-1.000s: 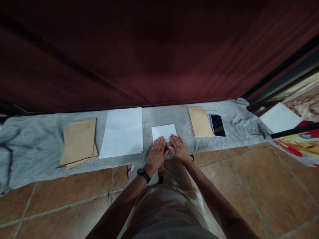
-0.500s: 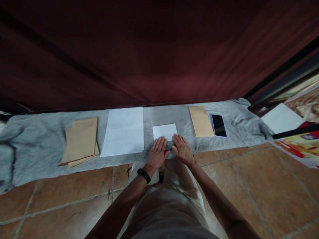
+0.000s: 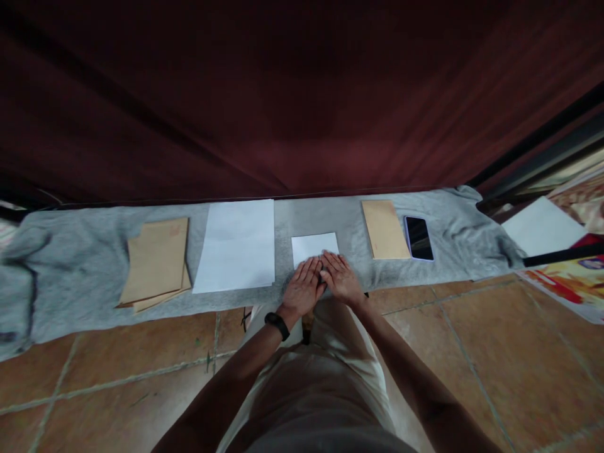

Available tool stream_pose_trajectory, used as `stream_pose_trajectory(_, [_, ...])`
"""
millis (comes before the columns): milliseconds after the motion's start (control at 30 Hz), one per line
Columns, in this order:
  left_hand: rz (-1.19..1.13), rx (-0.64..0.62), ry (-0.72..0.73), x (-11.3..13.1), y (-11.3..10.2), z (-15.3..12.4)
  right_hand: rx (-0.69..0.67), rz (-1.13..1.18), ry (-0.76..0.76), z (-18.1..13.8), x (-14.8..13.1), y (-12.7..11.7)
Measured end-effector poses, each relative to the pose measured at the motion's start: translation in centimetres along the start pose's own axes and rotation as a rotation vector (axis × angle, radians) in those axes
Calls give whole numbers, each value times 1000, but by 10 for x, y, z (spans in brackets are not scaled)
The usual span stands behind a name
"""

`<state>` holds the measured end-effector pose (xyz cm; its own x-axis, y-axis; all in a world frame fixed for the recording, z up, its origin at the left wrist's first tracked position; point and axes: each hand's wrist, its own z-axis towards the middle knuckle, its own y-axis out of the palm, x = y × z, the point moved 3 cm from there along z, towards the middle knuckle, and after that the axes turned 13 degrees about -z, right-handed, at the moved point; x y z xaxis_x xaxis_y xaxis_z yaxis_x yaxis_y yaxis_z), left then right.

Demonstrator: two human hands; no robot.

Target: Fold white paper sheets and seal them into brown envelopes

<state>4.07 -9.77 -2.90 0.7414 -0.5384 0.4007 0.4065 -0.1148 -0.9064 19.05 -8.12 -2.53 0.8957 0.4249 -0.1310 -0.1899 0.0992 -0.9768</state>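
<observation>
A folded white paper [image 3: 311, 244] lies on the grey cloth in front of me, its near edge covered by my hands. My left hand [image 3: 303, 289] rests flat on its near left part, fingers stretched forward, with a dark band on the wrist. Flat on the near right part is my right hand [image 3: 340, 279], its fingers also extended. The two hands almost meet at the thumbs. To the left is a stack of white sheets [image 3: 236, 245]; to the right, a brown envelope [image 3: 385, 229].
Several brown envelopes [image 3: 155, 261] lie overlapped at the left of the grey cloth [image 3: 80, 270]. A phone [image 3: 419, 238] sits beside the right envelope. Behind the long surface hangs a dark red curtain [image 3: 302, 126]. Another white sheet [image 3: 542, 226] and a colourful printed box [image 3: 570, 283] are at far right.
My right hand has slid left across the paper toward my left hand, so the fingertips are closer together. The view has shifted slightly.
</observation>
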Motion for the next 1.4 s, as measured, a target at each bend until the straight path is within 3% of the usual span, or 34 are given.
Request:
stream_pose_trajectory(633, [54, -1, 19, 1, -1, 0, -77, -57, 78, 51, 27, 3])
stream_pose_trajectory(767, [56, -1, 24, 2, -1, 0, -58, -27, 42, 44, 16, -2])
stream_pose_trajectory(967, [74, -30, 2, 2, 2, 1, -96, 60, -176, 24, -14, -2])
stream_pose_trajectory(1400, [82, 14, 20, 2, 1, 0, -103, 69, -148, 49, -15, 2])
